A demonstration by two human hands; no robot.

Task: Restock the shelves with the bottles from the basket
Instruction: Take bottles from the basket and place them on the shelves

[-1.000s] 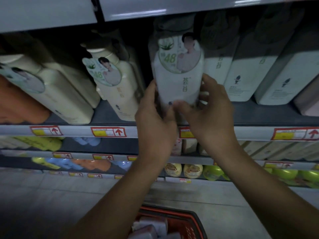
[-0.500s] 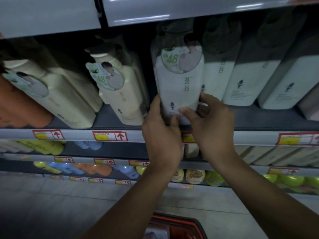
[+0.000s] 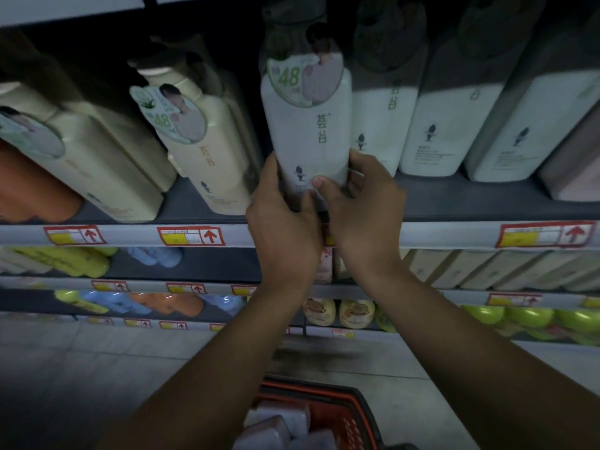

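Note:
A tall white pump bottle (image 3: 308,125) with a round "48" tag stands upright at the front of the grey shelf (image 3: 454,203). My left hand (image 3: 282,219) grips its lower left side. My right hand (image 3: 363,203) grips its lower right side, thumb across the front. The bottle's base is hidden behind my fingers, so I cannot tell whether it rests on the shelf. A red basket (image 3: 354,414) with several pale bottles (image 3: 279,427) sits on the floor below my arms.
Cream pump bottles (image 3: 201,147) stand to the left of the held bottle, white bottles (image 3: 435,125) close on its right. The shelf above (image 3: 74,8) hangs low over the pump tops. Lower shelves hold yellow, green and blue bottles. Red price tags (image 3: 191,236) line the shelf edge.
Both hands have slid down to the bottle's base and pushed the bottle further in onto the shelf. The view has moved closer to the shelf.

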